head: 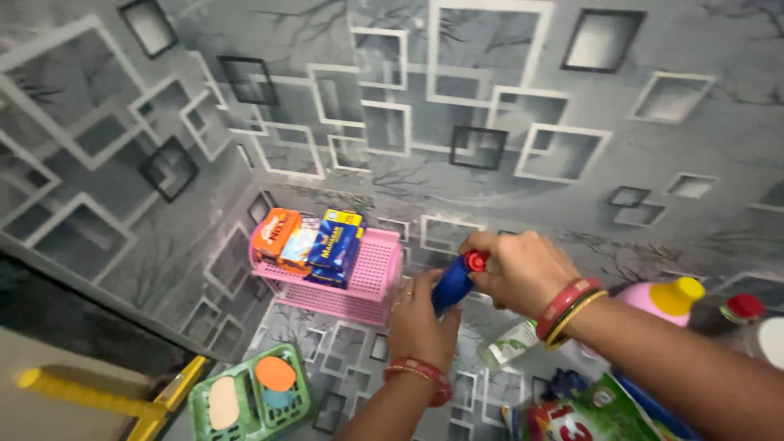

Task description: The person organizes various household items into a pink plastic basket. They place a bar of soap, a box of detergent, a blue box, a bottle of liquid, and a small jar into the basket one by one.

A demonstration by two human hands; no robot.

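Observation:
My left hand (pixel 418 320) grips the body of a blue bottle (pixel 452 283) at mid frame. My right hand (pixel 516 270) closes over its red cap (pixel 476 260) from above. Both wrists wear red and gold bangles. The bottle is held in the air in front of a grey wall with white square patterns, just right of a pink rack (pixel 371 278).
The pink rack holds an orange pack (pixel 273 233) and blue boxes (pixel 335 242). A green soap tray (pixel 251 398) with orange and cream bars lies lower left, next to a yellow bar (pixel 98 396). At right stand a pink bottle with yellow cap (pixel 668 300), a red-capped bottle (pixel 747 314), a clear bottle (pixel 508 345) and colourful packets (pixel 590 415).

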